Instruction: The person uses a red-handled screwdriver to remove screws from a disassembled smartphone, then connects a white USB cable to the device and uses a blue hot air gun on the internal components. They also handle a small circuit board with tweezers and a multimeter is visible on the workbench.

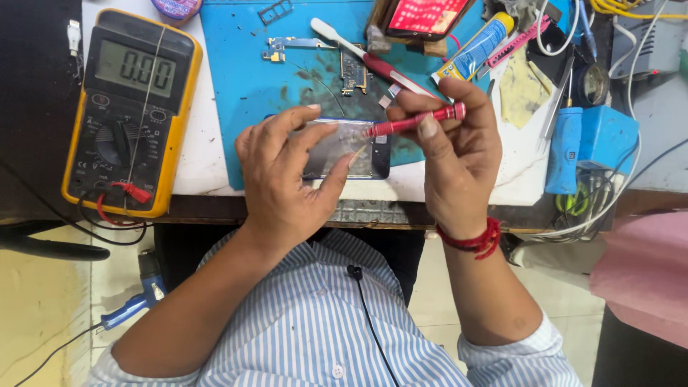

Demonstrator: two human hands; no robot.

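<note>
An opened phone (358, 152) lies on the blue mat (244, 86) near the table's front edge. My left hand (287, 179) rests over its left part, fingers spread, thumb and fingertips pressing on the body. My right hand (459, 158) holds a red screwdriver (416, 122) between thumb and fingers. The screwdriver lies nearly level, its tip pointing left onto the phone's upper middle. A red thread band circles my right wrist.
A yellow multimeter (129, 107) with red and black leads sits at the left. Small circuit parts (352, 72), a white spudger (337, 37), a glue tube (474, 46), a phone with a red screen (426, 16), tweezers (557, 107) and a blue tool (566, 147) lie behind and to the right.
</note>
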